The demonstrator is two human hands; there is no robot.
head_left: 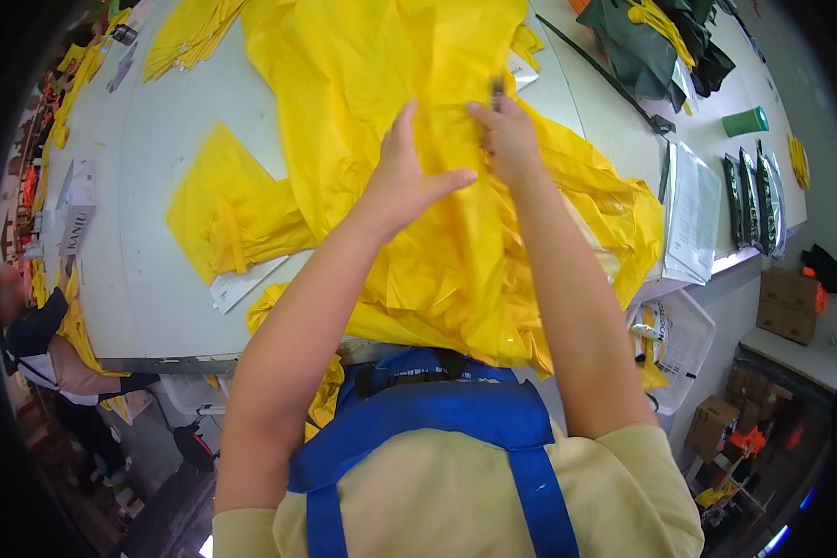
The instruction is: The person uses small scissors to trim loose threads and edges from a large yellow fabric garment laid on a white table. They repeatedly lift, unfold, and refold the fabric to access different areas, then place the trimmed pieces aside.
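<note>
A large yellow garment of thin, shiny, raincoat-like material lies spread and crumpled over the white table. Its near edge hangs over the table's front by my apron. My left hand is over the middle of it, thumb and fingers spread, holding nothing. Just right of it, my right hand is closed round a small dark tool, blurred, that looks like thread snips. Only its tip sticks up past the fingers. Whether either hand touches the cloth I cannot tell.
White card pokes from under the yellow cloth at left. More folded yellow pieces lie at the far left. Rightward are dark green garments, a green roll, papers and black packets. Another person is at the left edge.
</note>
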